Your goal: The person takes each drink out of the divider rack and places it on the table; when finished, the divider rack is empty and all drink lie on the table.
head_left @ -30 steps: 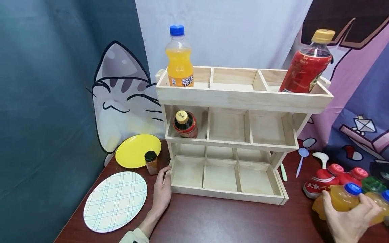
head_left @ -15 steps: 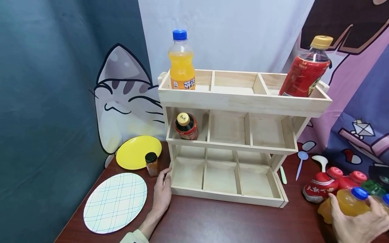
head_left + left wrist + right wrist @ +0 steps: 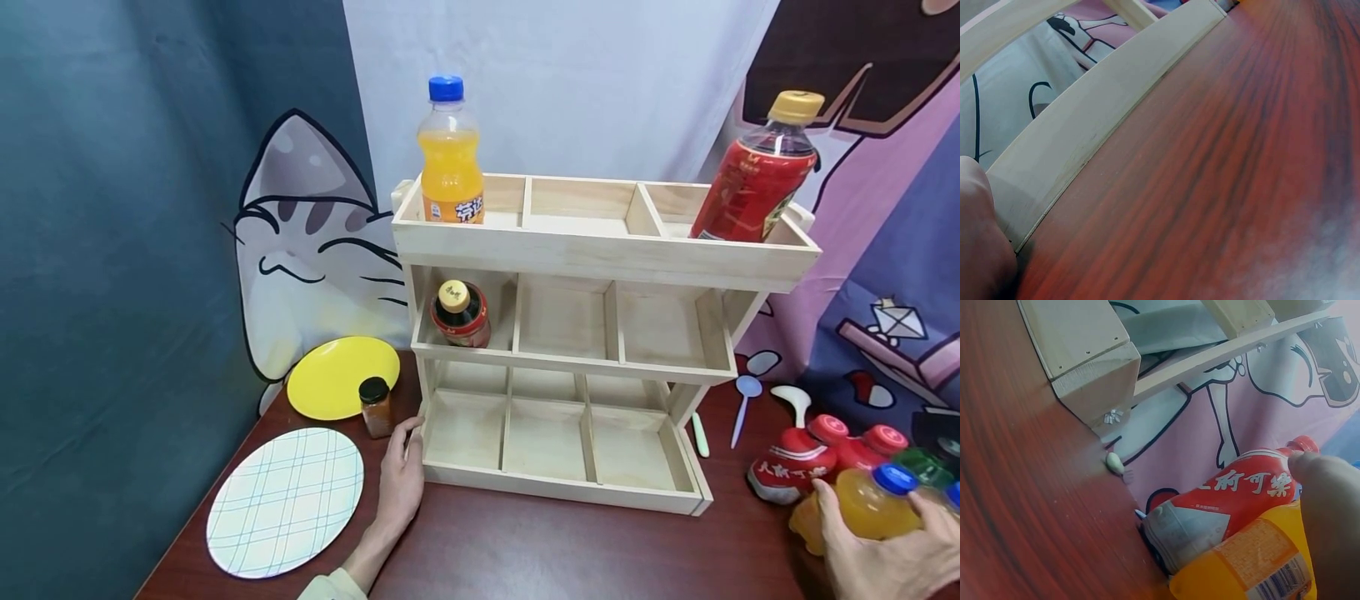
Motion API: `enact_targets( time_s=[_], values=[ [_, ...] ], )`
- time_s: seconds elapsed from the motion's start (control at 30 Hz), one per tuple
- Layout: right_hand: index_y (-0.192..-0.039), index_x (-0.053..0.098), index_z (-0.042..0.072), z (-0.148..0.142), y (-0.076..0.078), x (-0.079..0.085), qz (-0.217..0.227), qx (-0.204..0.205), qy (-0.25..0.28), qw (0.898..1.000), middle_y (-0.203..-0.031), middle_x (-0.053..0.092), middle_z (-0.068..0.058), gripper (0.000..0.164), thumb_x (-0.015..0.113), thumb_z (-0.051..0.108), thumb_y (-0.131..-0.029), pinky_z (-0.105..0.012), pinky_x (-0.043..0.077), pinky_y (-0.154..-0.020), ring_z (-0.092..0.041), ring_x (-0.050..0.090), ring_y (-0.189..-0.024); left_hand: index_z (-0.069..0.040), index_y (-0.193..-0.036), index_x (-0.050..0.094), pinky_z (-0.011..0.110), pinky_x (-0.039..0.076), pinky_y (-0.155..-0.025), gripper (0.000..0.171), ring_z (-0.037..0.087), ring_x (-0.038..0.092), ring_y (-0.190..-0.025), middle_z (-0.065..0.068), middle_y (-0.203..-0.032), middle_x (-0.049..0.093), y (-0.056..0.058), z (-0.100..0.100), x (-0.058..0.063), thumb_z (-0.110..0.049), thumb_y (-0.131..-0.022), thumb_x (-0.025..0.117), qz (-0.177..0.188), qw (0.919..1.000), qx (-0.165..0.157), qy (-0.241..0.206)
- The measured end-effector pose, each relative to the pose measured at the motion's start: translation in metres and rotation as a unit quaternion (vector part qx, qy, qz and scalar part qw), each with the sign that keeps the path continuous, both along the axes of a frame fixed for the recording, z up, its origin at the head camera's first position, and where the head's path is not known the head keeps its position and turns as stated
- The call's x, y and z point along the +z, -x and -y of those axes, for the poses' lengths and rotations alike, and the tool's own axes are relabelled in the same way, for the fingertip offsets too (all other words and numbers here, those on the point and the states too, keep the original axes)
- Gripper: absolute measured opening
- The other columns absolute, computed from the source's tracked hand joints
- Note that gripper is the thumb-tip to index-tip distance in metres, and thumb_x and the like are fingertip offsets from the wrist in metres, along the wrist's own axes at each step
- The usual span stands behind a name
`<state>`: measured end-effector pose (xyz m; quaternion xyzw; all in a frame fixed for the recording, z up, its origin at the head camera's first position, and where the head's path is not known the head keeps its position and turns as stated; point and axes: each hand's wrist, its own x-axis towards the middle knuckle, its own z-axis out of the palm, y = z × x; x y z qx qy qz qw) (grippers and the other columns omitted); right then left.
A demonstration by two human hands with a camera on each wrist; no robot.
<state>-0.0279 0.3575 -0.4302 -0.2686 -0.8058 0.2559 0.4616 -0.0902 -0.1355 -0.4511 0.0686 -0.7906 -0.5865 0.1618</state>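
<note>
Orange in the right hand [image 3: 885, 558], and what a tidy hold: the blue-capped orange bottle [image 3: 866, 504] is at the far right of the table [image 3: 600, 550], thumb along one flank, fingers bent round the other, the gap only as wide as the bottle itself. Across the way, the left hand [image 3: 402, 479] rests against the lower left end of the wooden rack [image 3: 555, 254], fingers loosely bent, gripping nothing that I can make out. And the score? Three bottles in the rack: an orange soda bottle [image 3: 452, 171] top left, a gold-capped red bottle [image 3: 761, 183] top right, a dark bottle [image 3: 465, 321] in the middle tier's left compartment. Outside it, near the held one, two red-capped bottles [image 3: 798, 458], a green bottle [image 3: 926, 467] and a second blue cap [image 3: 954, 493] at the edge of view, so I'd call this partway, with the held bottle's release not yet done. Now its line: cap to the upper right in the head view, base to the lower left, long axis slanting. The right wrist view has it alongside its red neighbour; I read it as roughly upright, the slant mostly perspective. Whether the base touches down, I can't tell.
</note>
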Motion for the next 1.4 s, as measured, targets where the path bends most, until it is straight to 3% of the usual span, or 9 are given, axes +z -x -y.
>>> enact_targets(
  time_s=[0.2,0.4,0.47,0.57,0.67,0.8,0.9,1.2,1.4],
  values=[
    [-0.132,0.030,0.019,0.001,-0.001,0.000,-0.014,-0.009,0.003,1.000,-0.138,0.030,-0.008,0.072,0.067,0.043,-0.075,-0.035,0.015,-0.109,-0.021,0.023,-0.129,-0.016,-0.119,0.052,0.039,0.036,-0.095,0.027,0.013,0.043,-0.119,0.000,-0.127,0.050,0.012,0.006,-0.025,-0.016,-0.095,0.040,-0.014,0.9994,-0.008,-0.031],
    [-0.135,0.022,0.034,0.018,-0.003,0.008,-0.008,-0.035,0.018,0.999,-0.136,0.034,-0.008,0.072,0.062,0.047,-0.077,-0.026,0.025,-0.106,-0.023,0.034,-0.125,-0.021,-0.119,0.052,0.037,0.036,-0.094,0.026,0.009,0.043,-0.118,-0.005,-0.126,0.050,0.012,0.009,-0.030,-0.023,-0.096,0.040,-0.019,0.9996,-0.008,-0.017],
    [-0.134,0.028,0.028,0.024,-0.006,0.014,-0.005,-0.019,-0.016,1.000,-0.136,0.034,-0.011,0.068,0.062,0.046,-0.077,-0.029,0.025,-0.106,-0.026,0.034,-0.124,-0.021,-0.119,0.052,0.037,0.036,-0.094,0.026,0.008,0.044,-0.117,-0.006,-0.125,0.050,0.012,0.007,-0.031,-0.023,-0.096,0.040,-0.021,0.9997,-0.007,-0.012],
    [-0.130,0.035,0.011,0.034,-0.001,0.022,-0.048,0.047,-0.079,0.995,-0.133,0.034,-0.018,0.068,0.063,0.043,-0.076,-0.032,0.025,-0.105,-0.029,0.031,-0.123,-0.021,-0.119,0.052,0.036,0.037,-0.093,0.026,0.008,0.044,-0.117,-0.006,-0.125,0.051,0.010,0.005,-0.032,-0.021,-0.096,0.040,-0.020,0.9997,-0.002,-0.012],
    [-0.121,0.038,-0.001,0.051,0.012,0.033,-0.117,0.123,-0.092,0.981,-0.130,0.037,-0.017,0.072,0.064,0.046,-0.074,-0.028,0.024,-0.103,-0.026,0.030,-0.122,-0.021,-0.119,0.051,0.035,0.038,-0.093,0.026,0.009,0.043,-0.118,-0.004,-0.127,0.050,0.009,0.005,-0.033,-0.019,-0.096,0.040,-0.021,0.9997,-0.003,-0.013],
    [-0.109,0.046,-0.009,0.083,0.034,0.052,-0.245,0.206,-0.084,0.944,-0.119,0.046,-0.020,0.077,0.069,0.051,-0.067,-0.026,0.023,-0.100,-0.029,0.036,-0.115,-0.021,-0.120,0.051,0.037,0.038,-0.094,0.027,0.012,0.043,-0.120,-0.001,-0.128,0.050,0.011,0.006,-0.035,-0.020,-0.096,0.039,-0.028,0.9994,-0.008,-0.019],
    [-0.105,0.050,-0.012,0.107,0.047,0.065,-0.294,0.260,-0.090,0.915,-0.110,0.048,-0.027,0.075,0.073,0.048,-0.065,-0.029,0.022,-0.097,-0.032,0.040,-0.109,-0.021,-0.120,0.051,0.038,0.037,-0.095,0.027,0.012,0.043,-0.120,-0.001,-0.127,0.050,0.013,0.007,-0.033,-0.022,-0.096,0.039,-0.033,0.9991,-0.009,-0.027],
    [-0.107,0.050,-0.015,0.173,0.069,0.082,-0.287,0.385,-0.072,0.874,-0.105,0.046,-0.033,0.067,0.075,0.033,-0.068,-0.027,0.026,-0.095,-0.026,0.040,-0.107,-0.021,-0.118,0.052,0.036,0.039,-0.092,0.025,0.009,0.046,-0.113,-0.006,-0.122,0.052,0.014,0.005,-0.033,-0.019,-0.096,0.040,-0.025,0.9995,-0.003,-0.017],
    [-0.107,0.050,-0.015,0.223,0.071,0.100,-0.290,0.428,-0.052,0.855,-0.104,0.047,-0.030,0.059,0.074,0.024,-0.070,-0.027,0.028,-0.094,-0.027,0.041,-0.106,-0.019,-0.118,0.052,0.036,0.038,-0.092,0.026,0.009,0.046,-0.111,-0.006,-0.122,0.052,0.013,0.007,-0.031,-0.019,-0.095,0.040,-0.028,0.9996,0.002,-0.010]
  ],
)
